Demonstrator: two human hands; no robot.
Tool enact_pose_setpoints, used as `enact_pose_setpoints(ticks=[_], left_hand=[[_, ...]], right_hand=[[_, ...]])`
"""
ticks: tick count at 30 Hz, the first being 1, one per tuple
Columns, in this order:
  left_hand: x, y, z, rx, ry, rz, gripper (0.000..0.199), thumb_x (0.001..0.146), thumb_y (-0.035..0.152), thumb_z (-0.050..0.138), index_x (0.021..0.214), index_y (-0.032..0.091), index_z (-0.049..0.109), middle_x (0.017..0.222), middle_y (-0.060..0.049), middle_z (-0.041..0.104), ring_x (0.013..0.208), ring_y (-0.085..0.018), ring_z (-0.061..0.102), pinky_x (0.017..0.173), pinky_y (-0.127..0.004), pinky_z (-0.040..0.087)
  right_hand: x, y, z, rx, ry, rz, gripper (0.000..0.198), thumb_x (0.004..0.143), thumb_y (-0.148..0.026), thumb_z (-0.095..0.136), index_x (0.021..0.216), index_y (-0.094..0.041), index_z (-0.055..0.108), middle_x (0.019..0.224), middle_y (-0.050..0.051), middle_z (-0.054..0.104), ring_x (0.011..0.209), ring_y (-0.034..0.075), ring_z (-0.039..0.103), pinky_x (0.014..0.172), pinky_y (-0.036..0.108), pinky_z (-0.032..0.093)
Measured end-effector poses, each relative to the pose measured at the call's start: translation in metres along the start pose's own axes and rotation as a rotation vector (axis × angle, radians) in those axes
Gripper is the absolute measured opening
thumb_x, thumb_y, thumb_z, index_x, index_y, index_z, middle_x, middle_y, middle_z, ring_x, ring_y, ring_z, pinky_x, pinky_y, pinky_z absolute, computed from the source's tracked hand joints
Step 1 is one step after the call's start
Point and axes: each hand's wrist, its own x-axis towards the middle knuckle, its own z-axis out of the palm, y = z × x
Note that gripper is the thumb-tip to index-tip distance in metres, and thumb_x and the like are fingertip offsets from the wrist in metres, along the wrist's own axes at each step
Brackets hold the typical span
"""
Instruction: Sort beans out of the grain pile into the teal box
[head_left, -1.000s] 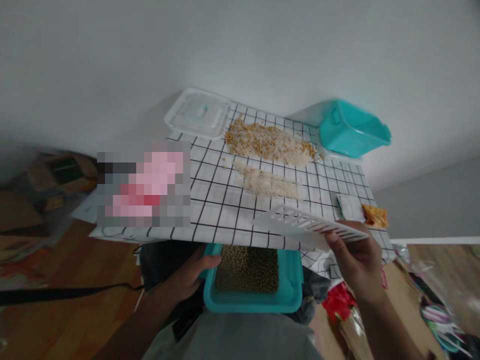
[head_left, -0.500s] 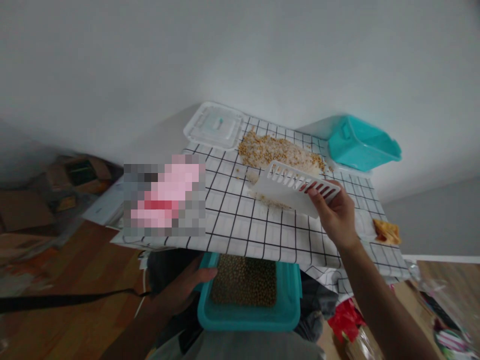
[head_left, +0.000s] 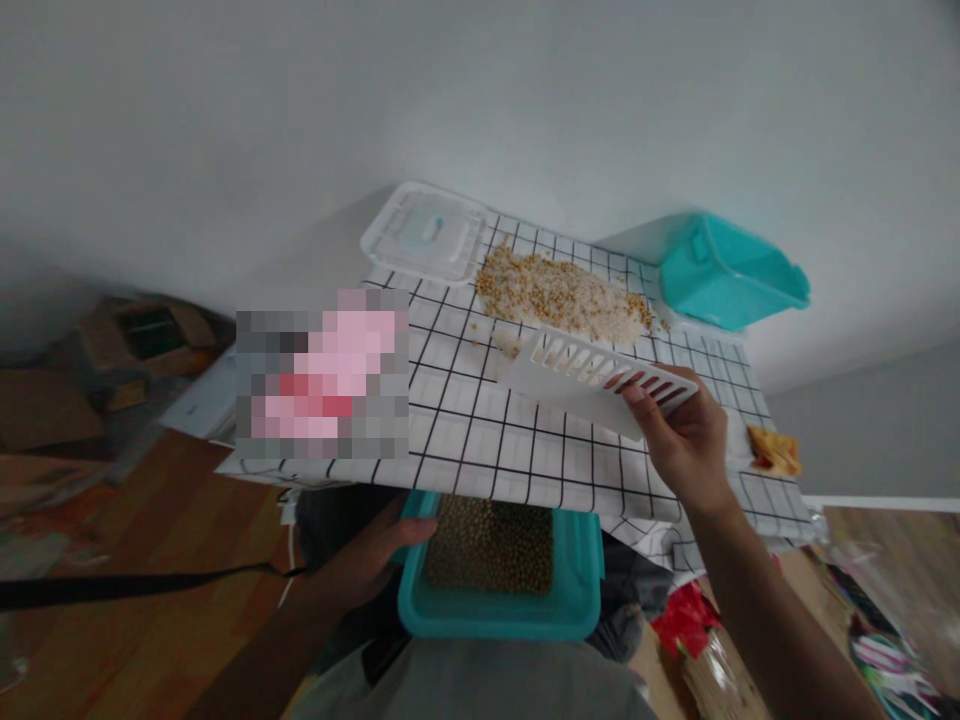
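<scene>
Two teal containers and one clear lid show around a table covered with a black-grid white cloth (head_left: 480, 440). Leftmost on the cloth is a patch blurred beyond telling. Below the near edge of the table, the left hand (head_left: 371, 560) is curled round the left rim of a teal tray (head_left: 577, 590) that sits on the person's lap; the tray is filled with a level bed of small brownish-green beans (head_left: 491, 545). At the far edge of the cloth lies a clear plastic lid (head_left: 424, 232), flat, with nothing on it. Just to its right a long heap of mixed grain (head_left: 559, 295), pale rice with yellow-brown beans in it, lies loose on the cloth.

In front of that heap the white slotted scraper (head_left: 577, 375) is tilted, its solid lower edge down near the cloth and its slotted end raised toward the right; a small scatter of grain sits at its left tip. The right hand (head_left: 679, 435) pinches the scraper's right end, fingertips over the slots and thumb beneath, so the tool extends leftward and away from the palm. Past it, at the far right corner, a second teal container (head_left: 731, 275) lies tipped on its side with its opening toward the right; nothing can be made out inside. An orange wrapper (head_left: 772, 450) lies on the cloth near the right edge, close beside the right wrist.
</scene>
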Motion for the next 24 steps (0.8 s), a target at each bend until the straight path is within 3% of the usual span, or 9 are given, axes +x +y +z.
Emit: enact_pose_setpoints(ticks=[4, 9, 13, 18, 24], left_hand=[[-0.001, 0.003, 0.002, 0.047, 0.007, 0.025, 0.032, 0.077, 0.024, 0.069, 0.109, 0.019, 0.07, 0.096, -0.007, 0.079, 0.084, -0.027, 0.073, 0.069, -0.034, 0.057], [0.0, 0.0, 0.0, 0.021, -0.023, 0.042, 0.032, 0.078, 0.025, 0.069, 0.11, 0.021, 0.07, 0.104, -0.008, 0.078, 0.1, -0.03, 0.07, 0.08, -0.035, 0.056], [-0.001, 0.0, 0.001, 0.032, -0.013, 0.02, 0.035, 0.078, 0.025, 0.069, 0.113, 0.019, 0.068, 0.111, -0.009, 0.076, 0.1, -0.032, 0.07, 0.073, -0.035, 0.057], [-0.001, 0.001, 0.002, 0.044, -0.023, 0.051, 0.016, 0.077, 0.023, 0.069, 0.092, 0.019, 0.073, 0.097, -0.007, 0.078, 0.084, -0.026, 0.072, 0.07, -0.032, 0.055], [0.0, 0.0, -0.001, 0.043, -0.036, 0.061, 0.02, 0.077, 0.026, 0.071, 0.096, 0.023, 0.075, 0.093, -0.005, 0.079, 0.089, -0.026, 0.072, 0.077, -0.033, 0.056]], right_hand=[[0.005, 0.005, 0.001, -0.019, 0.019, -0.017, 0.018, 0.085, -0.035, 0.069, 0.098, -0.023, 0.066, 0.085, 0.001, 0.069, 0.071, 0.015, 0.062, 0.062, 0.028, 0.049], [0.004, 0.006, 0.001, 0.0, -0.011, 0.0, 0.018, 0.085, -0.035, 0.069, 0.099, -0.024, 0.066, 0.082, 0.0, 0.068, 0.069, 0.015, 0.061, 0.06, 0.028, 0.048], [0.0, 0.005, 0.001, 0.014, -0.014, -0.02, 0.017, 0.084, -0.034, 0.07, 0.097, -0.025, 0.066, 0.083, 0.0, 0.069, 0.069, 0.014, 0.062, 0.06, 0.026, 0.049], [-0.006, 0.002, 0.001, -0.013, -0.022, -0.024, 0.017, 0.084, -0.034, 0.069, 0.097, -0.024, 0.066, 0.081, 0.001, 0.069, 0.066, 0.014, 0.062, 0.058, 0.026, 0.05], [-0.016, 0.001, 0.0, -0.002, -0.015, -0.01, 0.017, 0.084, -0.031, 0.07, 0.099, -0.024, 0.066, 0.085, 0.001, 0.069, 0.073, 0.015, 0.063, 0.065, 0.028, 0.051]])
